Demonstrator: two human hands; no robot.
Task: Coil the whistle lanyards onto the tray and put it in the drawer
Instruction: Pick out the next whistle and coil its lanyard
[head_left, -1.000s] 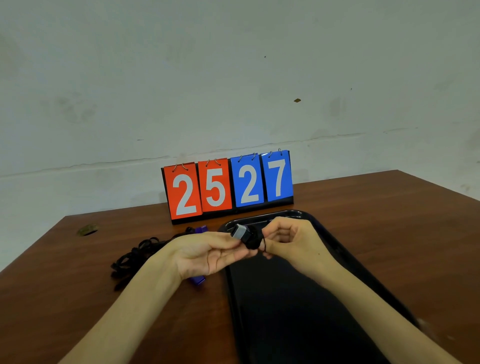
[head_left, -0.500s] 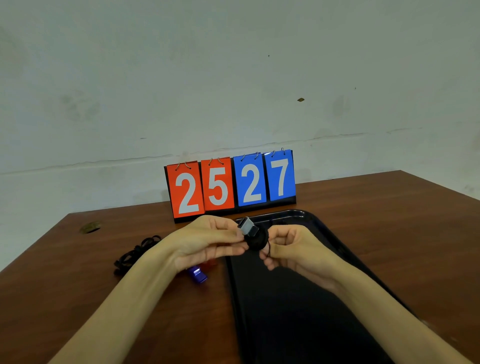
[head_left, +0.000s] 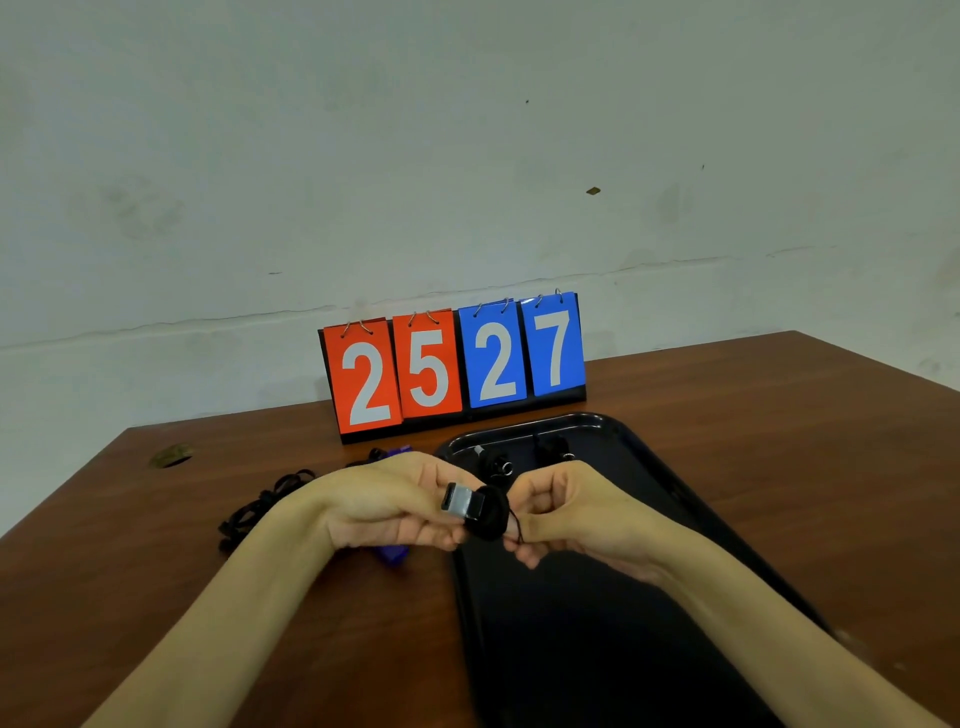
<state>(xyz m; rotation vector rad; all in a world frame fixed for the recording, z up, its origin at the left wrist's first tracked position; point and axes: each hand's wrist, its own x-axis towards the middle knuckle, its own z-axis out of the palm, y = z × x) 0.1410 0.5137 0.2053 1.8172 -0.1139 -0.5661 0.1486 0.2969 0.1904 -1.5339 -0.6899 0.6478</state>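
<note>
The whistle (head_left: 462, 503), axis 9-to-3 o'clock, is pinched by the left hand (head_left: 384, 504) over the tray's (head_left: 649, 467) 9 o'clock rim; its lanyard tail (head_left: 515, 527), at 3 o'clock, is apparently pinched by the right hand (head_left: 566, 512).

We see a brown wooden desk (head_left: 779, 467) carrying a flip scoreboard (head_left: 452, 364) at its far edge, a black tray (head_left: 597, 649) in front of it, and tangled black lanyards (head_left: 260, 506) with a purple whistle (head_left: 392, 553) toward the left.
</note>
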